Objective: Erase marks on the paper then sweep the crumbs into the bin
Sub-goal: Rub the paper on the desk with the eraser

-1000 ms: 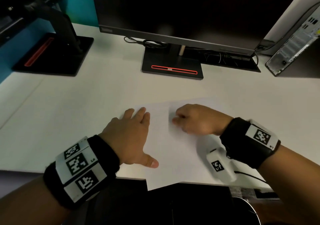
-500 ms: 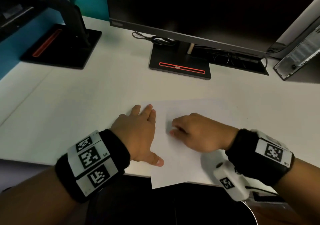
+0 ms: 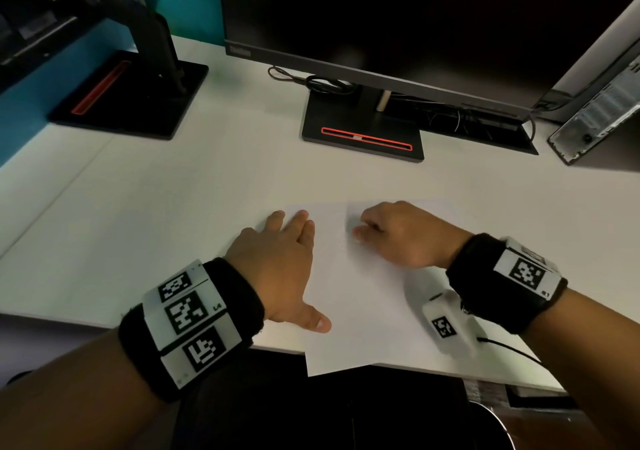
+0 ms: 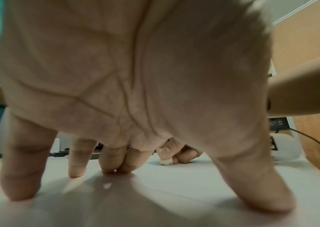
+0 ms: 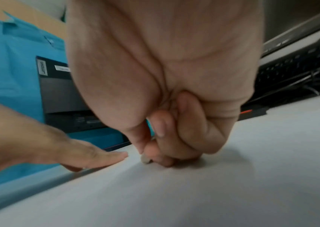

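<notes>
- While the left hand [image 3: 277, 269] lies flat with fingers spread and straight, its palm bears down on the left edge of the paper [image 3: 363, 311], pinning the sheet to the white counter [image 3: 173, 214].
- From the left wrist view, that hand's fingertips [image 4: 22, 188] and thumb touch the surface, holding nothing.
- The right hand [image 3: 398, 235] is curled into a loose fist on the upper middle of the paper, thumb and forefinger pinching a small pale eraser [image 4: 166, 162] whose end touches the sheet.
- In the right wrist view the eraser [image 5: 145, 159] shows only as a small nub below the fingers.
- The paper lies near the counter's front edge, one corner overhanging it.
- A monitor stand [image 3: 363, 138] sits behind, well apart from the sheet.
- No marks or crumbs can be made out; the light is dim.
</notes>
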`<state>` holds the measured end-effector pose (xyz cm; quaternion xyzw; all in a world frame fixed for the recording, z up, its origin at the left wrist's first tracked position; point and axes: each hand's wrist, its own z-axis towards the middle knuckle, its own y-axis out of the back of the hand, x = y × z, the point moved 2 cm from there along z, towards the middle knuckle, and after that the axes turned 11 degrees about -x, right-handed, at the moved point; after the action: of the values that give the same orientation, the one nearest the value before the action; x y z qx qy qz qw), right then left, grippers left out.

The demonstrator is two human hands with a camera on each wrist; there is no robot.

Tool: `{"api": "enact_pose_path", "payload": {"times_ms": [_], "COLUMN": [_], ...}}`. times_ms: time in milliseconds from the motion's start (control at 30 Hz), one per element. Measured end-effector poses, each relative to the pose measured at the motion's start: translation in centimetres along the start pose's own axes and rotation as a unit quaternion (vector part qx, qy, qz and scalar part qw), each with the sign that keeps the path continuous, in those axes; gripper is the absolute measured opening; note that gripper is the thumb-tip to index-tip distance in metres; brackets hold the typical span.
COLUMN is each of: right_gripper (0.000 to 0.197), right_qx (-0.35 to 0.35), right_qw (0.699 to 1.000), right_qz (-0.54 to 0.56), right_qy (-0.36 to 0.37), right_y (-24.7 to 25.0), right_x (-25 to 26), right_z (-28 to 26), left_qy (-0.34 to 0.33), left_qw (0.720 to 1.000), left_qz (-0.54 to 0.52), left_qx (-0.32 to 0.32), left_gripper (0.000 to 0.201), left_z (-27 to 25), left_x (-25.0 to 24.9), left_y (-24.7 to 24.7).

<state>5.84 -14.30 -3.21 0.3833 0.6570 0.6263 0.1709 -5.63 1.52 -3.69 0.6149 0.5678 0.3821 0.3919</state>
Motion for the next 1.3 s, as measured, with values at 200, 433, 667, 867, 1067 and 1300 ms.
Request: {"api": "enact_pose_path", "payload": {"times_ms": [200, 433, 667, 867, 1067, 1300], "right_gripper": [0.037, 0.037, 0.039, 0.036, 0.040, 0.040], "right_qx": [0.049, -0.002, 0.003, 0.029, -0.017, 0.004], "right_qw": [0.996, 0.999, 0.999, 0.993, 0.998, 0.997], "right_qz": [0.002, -0.016, 0.000, 0.017, -0.010, -0.005], "right_qy": [0.080, 0.049, 0.050, 0.117, 0.061, 0.080], "right_y": [-1.5, -0.9, -1.0, -2.0, -1.2, -1.3], "right_x": [2.5, 2.0, 2.1, 4.7, 2.8, 3.3], "right_z": [-1.1, 0.0, 0.5, -0.6, 1.2, 1.4], "left_qy": [-0.002, -0.004, -0.002, -0.003, -0.006, -0.010], "left_qw": [1.000, 1.000, 1.000, 1.000, 1.000, 1.000], "left_qz": [0.002, 0.004, -0.002, 0.005, 0.007, 0.014], "left_qx": [0.002, 0.008, 0.013, 0.017, 0.021, 0.020], "left_gripper": [0.137, 0.136, 0.136, 0.134, 0.135, 0.134], "left_z": [-0.1, -0.1, -0.1, -0.1, -0.1, -0.1], "left_x": [0.1, 0.2, 0.2, 0.2, 0.3, 0.4], "left_y": [-0.2, -0.3, -0.4, -0.4, -0.4, -0.5]}}
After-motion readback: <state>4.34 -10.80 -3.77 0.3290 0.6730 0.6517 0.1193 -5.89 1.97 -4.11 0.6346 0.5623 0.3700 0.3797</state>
